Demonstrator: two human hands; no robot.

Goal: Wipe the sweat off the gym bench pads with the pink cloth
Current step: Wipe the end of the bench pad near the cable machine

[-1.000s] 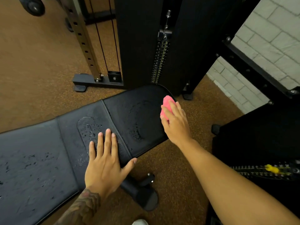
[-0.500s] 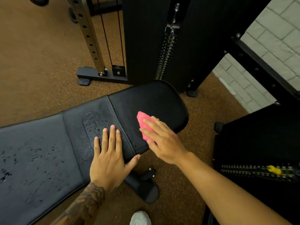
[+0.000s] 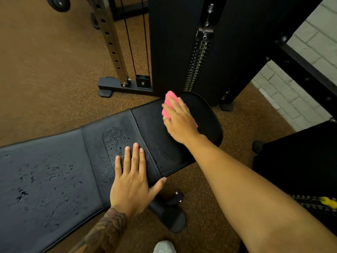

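Observation:
A black gym bench runs from the lower left to the middle. Its rounded end pad (image 3: 202, 114) lies at the right, a middle pad (image 3: 102, 143) carries a wet embossed oval, and the long pad (image 3: 42, 179) at the left is dotted with droplets. My right hand (image 3: 179, 121) lies flat on the pink cloth (image 3: 168, 104) and presses it onto the far edge of the end pad. Only the cloth's upper part shows past the fingers. My left hand (image 3: 132, 181) rests flat on the middle pad with fingers straight, thumb over the near edge.
A black weight-stack machine (image 3: 182, 42) stands right behind the bench end, with a steel upright (image 3: 111, 42) and cables to its left. Another dark machine (image 3: 300, 170) sits at the right, by a white brick wall (image 3: 291, 88). The bench foot (image 3: 171, 216) and a shoe (image 3: 164, 247) are below.
My right hand has swept the pink cloth from the near middle of the end pad up to its far edge. My left hand has stayed flat on the middle pad.

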